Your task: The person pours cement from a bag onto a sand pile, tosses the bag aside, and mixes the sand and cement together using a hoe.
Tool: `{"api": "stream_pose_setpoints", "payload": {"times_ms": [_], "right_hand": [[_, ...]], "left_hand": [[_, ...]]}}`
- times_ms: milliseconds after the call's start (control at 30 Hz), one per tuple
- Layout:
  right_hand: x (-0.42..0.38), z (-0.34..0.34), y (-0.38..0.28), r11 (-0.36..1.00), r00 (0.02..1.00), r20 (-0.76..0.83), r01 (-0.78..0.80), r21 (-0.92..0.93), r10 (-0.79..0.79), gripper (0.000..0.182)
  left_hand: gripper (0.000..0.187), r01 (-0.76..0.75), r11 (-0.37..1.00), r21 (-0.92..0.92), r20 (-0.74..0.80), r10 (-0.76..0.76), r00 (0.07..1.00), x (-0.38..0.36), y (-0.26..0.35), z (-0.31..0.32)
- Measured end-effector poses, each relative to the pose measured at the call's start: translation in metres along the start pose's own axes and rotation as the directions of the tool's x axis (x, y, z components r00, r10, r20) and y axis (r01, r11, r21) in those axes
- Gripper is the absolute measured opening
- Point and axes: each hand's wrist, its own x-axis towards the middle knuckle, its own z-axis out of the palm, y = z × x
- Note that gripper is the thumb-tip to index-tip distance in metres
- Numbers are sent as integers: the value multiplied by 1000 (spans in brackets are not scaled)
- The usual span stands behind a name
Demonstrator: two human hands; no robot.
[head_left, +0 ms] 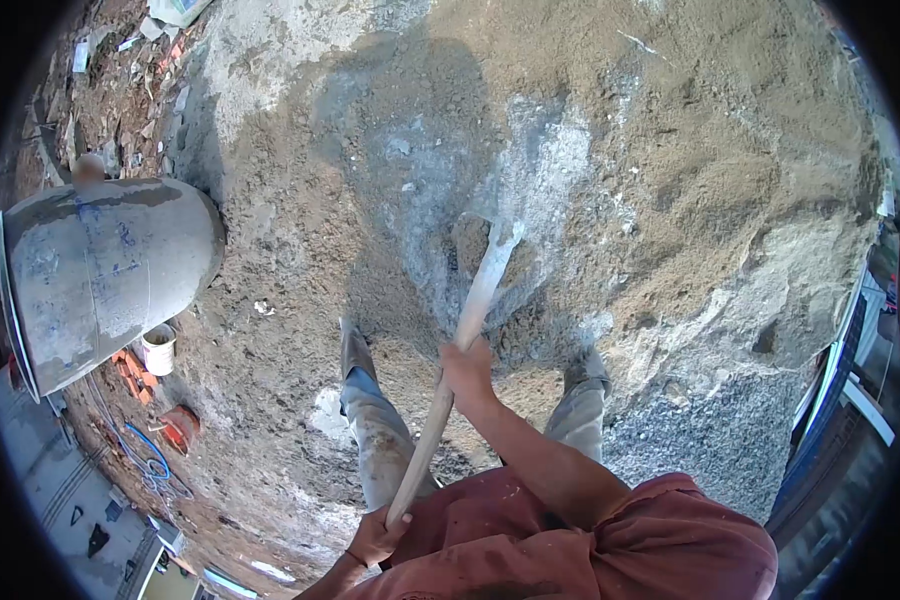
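A long-handled hoe point(438, 418) slants away from my body, its wooden handle whitened with powder toward the far end. Around the middle of that handle, my right hand point(467, 372) is closed. Lower down, near my waist, my left hand point(375, 537) grips the handle's near end. The dirt-caked hoe head point(471, 245) rests at a heap of sandy soil mixed with white powder point(560, 160). Soil partly hides the blade's edge. My feet stand on either side of the handle, at the near side of the heap.
A concrete mixer drum point(120, 270) is at the left. Close to it are a white bucket point(158, 350), bricks point(133, 376), an orange-red container point(179, 428) and a blue hose point(148, 455). Grey gravel point(705, 435) lies at the right, sand point(710, 200) beyond.
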Motion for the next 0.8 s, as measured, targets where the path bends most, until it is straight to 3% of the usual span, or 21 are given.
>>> {"api": "stream_pose_setpoints", "payload": {"times_ms": [33, 100, 133, 233, 300, 400, 433, 467, 500, 533, 567, 600, 633, 700, 767, 800], "right_hand": [[-26, -8, 27, 996, 995, 62, -84, 36, 82, 21], [-75, -14, 45, 900, 924, 87, -383, 207, 372, 12], [-79, -21, 59, 821, 872, 140, -490, 294, 470, 8], [-80, -44, 26, 812, 898, 79, -426, 399, 432, 5], [-50, -73, -38, 858, 961, 11, -252, 448, 277, 5], [0, -128, -187, 863, 979, -126, 202, 462, -162, 6], [17, -148, -239, 820, 925, -189, 380, 427, -331, 14], [25, -162, -292, 749, 816, -237, 578, 325, -527, 20], [42, -185, -339, 609, 639, -179, 768, 196, -748, 27], [61, -200, -383, 483, 481, -195, 875, 41, -855, 33], [76, -209, -423, 357, 331, -178, 923, -146, -927, 35], [101, -224, -456, 320, 292, -144, 914, -249, -946, 39], [132, -234, -480, 279, 252, -124, 908, -312, -960, 37], [200, -251, -521, 207, 185, -93, 881, -426, -978, 41], [286, -274, -553, 242, 237, -84, 790, -563, -968, 52], [331, -286, -559, 292, 318, -76, 715, -635, -945, 57]], "left_hand": [[49, -13, 998, 56, -54, 16, 998, -24, -30, -6], [46, -42, 933, 356, -150, 101, 983, -63, -72, -29], [34, 60, 880, 472, -135, 5, 991, -76, -94, -43], [41, -182, 842, 508, -134, 286, 949, -53, -49, -52], [38, -349, 710, 612, -40, 468, 883, 8, 28, -35], [36, -615, 611, 498, 116, 656, 746, 148, 147, 29], [38, -684, 529, 502, 141, 730, 669, 204, 193, 61], [42, -794, 468, 387, 105, 833, 543, 256, 249, 95], [42, -854, 425, 301, 98, 877, 471, 299, 317, 127], [42, -869, 451, 202, 121, 869, 480, 325, 391, 154], [44, -921, 331, 204, 121, 926, 359, 358, 457, 181], [48, -944, 293, 149, 127, 941, 312, 373, 524, 204], [55, -937, 294, 189, 129, 938, 320, 388, 583, 225], [58, -953, 296, 71, 161, 939, 303, 409, 672, 253], [59, -916, 388, 99, 118, 910, 398, 429, 710, 271], [59, -911, 400, 103, 118, 904, 410, 445, 702, 279]]}}
